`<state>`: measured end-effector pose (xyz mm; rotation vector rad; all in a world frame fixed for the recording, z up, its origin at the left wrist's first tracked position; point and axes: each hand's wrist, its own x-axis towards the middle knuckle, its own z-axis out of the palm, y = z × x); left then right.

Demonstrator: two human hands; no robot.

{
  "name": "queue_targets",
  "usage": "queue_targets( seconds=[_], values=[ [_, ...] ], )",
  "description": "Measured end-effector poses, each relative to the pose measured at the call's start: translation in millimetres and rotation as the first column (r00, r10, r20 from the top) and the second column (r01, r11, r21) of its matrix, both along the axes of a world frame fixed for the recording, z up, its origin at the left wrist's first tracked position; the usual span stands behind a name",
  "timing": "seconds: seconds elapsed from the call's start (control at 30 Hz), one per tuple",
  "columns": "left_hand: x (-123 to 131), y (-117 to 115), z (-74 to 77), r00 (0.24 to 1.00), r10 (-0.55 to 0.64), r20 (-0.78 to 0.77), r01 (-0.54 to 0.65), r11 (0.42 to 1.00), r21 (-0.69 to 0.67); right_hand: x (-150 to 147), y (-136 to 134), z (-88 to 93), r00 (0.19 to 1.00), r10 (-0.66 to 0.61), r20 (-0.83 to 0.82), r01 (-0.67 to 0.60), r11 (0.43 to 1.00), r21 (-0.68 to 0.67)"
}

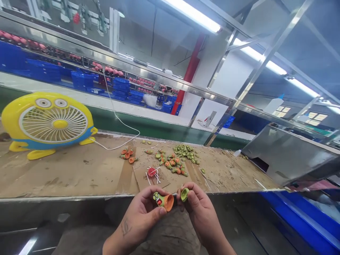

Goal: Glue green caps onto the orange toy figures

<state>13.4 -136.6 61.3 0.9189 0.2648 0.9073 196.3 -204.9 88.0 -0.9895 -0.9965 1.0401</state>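
Side lanes, busy middle
From the left hand (142,212) and right hand (203,212), brown cardboard (106,173) gives passage at ten and two o'clock. White sticks (148,179) obstruct eleven o'clock, orange-green figure shells (172,163) twelve, green caps (185,152) between twelve and one; farther out, the cartoon-faced desk fan (60,124) blocks ten and the steel housing (287,148) two.

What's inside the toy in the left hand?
Inside the toy in the left hand, an orange inner wall shows. Its deep end can't be seen; the toy's own side covers it.

The bench (103,173) bears a fan (60,124), toy parts (172,163).
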Motion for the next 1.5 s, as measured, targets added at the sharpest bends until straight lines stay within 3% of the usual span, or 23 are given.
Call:
queue_targets(
  seconds=[0.17,0.33,0.47,0.53,0.63,0.7,0.8,1.23,1.4,1.5],
  values=[
    [-5.9,2.5,3.0,0.999,0.024,0.043,-0.024,1.0,-0.002,-1.7,14.2,-6.7,0.996,-0.03,0.08,0.029,0.999,0.02],
    [-6.3,10.9,-13.9,0.999,0.044,0.025,-0.042,0.996,-0.074,-0.6,18.8,-11.5,0.994,0.03,0.107,-0.018,0.994,-0.109],
    [-8.5,10.2,-19.9,0.997,0.078,-0.028,-0.081,0.985,-0.15,-0.9,13.2,-12.8,0.973,0.05,0.227,-0.027,0.994,-0.103],
    [-8.0,8.6,-18.5,0.996,0.089,-0.014,-0.09,0.988,-0.122,-0.1,8.9,-10.1,0.901,-0.012,0.433,0.027,0.999,-0.03],
    [-4.1,7.1,-16.6,0.989,0.148,0.013,-0.148,0.989,-0.015,1.0,4.6,-2.7,0.696,-0.154,0.701,0.033,0.983,0.183],
    [-0.8,6.5,-16.5,0.978,0.21,-0.01,-0.209,0.975,0.078,0.9,4.1,1.4,0.602,-0.214,0.769,-0.02,0.959,0.282],
    [2.6,5.8,-16.9,0.961,0.265,-0.072,-0.248,0.951,0.185,0.8,5.5,2.6,0.548,-0.253,0.797,-0.064,0.938,0.342],
    [28.8,32.4,-23.5,0.892,0.381,-0.242,-0.237,0.852,0.467,30.5,22.7,-26.0,0.558,-0.168,0.813,-0.102,0.958,0.269],
    [33.9,41.1,-21.4,0.858,0.419,-0.298,-0.246,0.843,0.478,35.5,32.4,-30.3,0.54,-0.161,0.826,-0.149,0.948,0.282],
    [31.7,42.5,-20.8,0.857,0.383,-0.344,-0.22,0.877,0.427,32.6,36.2,-30.9,0.505,-0.154,0.849,-0.188,0.941,0.282]
  ],
)
